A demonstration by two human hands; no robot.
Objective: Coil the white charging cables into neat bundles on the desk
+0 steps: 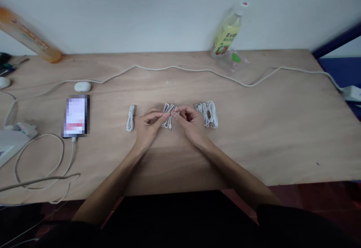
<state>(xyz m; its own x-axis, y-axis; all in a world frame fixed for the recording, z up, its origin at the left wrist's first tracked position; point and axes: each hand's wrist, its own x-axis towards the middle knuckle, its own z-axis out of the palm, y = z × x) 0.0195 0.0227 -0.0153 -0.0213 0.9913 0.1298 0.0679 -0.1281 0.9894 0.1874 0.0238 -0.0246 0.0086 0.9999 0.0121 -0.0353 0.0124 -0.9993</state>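
Observation:
My left hand (150,125) and my right hand (193,122) meet over a coiled white cable (167,108) on the table. Thumb and forefinger of each hand are pinched together at the coil's middle, on a thin white twist tie (176,108) that is mostly hidden by the fingertips. One plug of this cable points toward me below the fingers. Left of my left hand lies a neatly bundled white cable (130,118). Just right of my right hand, two more coiled white cables (212,115) sit side by side.
Loose white ties (169,82) lie behind the hands. A long white cord (172,67) crosses the table's back. A bottle (228,32) and clear plastic packaging (233,61) stand against the wall. At left are a phone (75,116), a white case (82,86) and an orange-tinted bottle (31,35).

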